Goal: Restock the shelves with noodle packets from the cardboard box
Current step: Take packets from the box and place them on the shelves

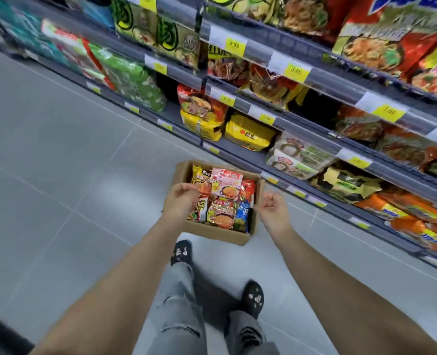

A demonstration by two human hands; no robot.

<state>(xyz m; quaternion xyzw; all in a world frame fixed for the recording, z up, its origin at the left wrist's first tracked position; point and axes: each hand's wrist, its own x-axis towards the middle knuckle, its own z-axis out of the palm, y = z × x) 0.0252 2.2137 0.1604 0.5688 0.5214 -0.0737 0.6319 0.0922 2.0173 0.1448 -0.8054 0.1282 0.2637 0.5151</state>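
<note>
Noodle packets fill the cardboard box on the floor below your left hand and right hand, both hands loosely curled, empty; tight packing means one tug may spill neighbours.

1. The left hand hangs over the cardboard box and hides the noodle packets on that side.
2. Its fingers are smeared by motion, so I can't tell whether they touch a packet.
3. The shelves run out past the top and right edges, slicing the big red bags there.
4. The lower price tags are too small and soft to read.
5. The far shelf end is a blur of teal.
6. Both forearms leave by the bottom edge.
</note>
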